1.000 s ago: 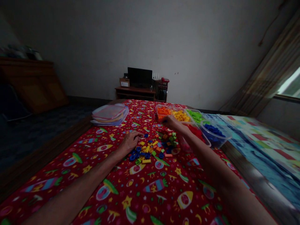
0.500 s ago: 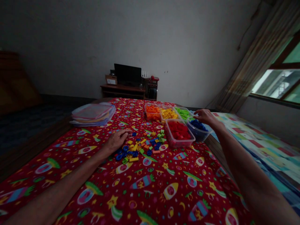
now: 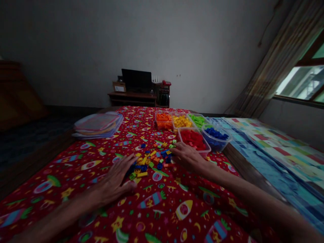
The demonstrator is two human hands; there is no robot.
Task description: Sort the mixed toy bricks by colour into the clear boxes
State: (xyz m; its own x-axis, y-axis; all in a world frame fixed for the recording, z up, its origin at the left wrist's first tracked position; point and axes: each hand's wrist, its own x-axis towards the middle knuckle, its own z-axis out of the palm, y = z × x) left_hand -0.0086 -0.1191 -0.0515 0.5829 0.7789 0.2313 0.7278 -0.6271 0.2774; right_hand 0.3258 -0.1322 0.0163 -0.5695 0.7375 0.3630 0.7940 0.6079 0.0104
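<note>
Mixed toy building blocks (image 3: 152,158) in blue, yellow, orange and green lie in a loose pile on the red patterned cloth (image 3: 162,209). My left hand (image 3: 116,177) is spread flat at the pile's left edge, its fingertips beside the blue pieces. On the other side, my right hand (image 3: 188,156) lies open over the right edge of the pile, fingers stretched toward it and partly hiding some pieces. Just behind that hand stands a clear box of red blocks (image 3: 193,139). No held piece shows in either hand.
Beyond are clear boxes of orange blocks (image 3: 164,118), yellow blocks (image 3: 181,122) and green blocks (image 3: 197,119), with a round tub of blue blocks (image 3: 215,133) at the right. Stacked plastic lids (image 3: 98,124) lie at the left. A bed (image 3: 268,152) adjoins on the right.
My right hand has come from the blue tub down and left to the pile, its fingers now extended. My left hand has drawn slightly nearer and opened flat.
</note>
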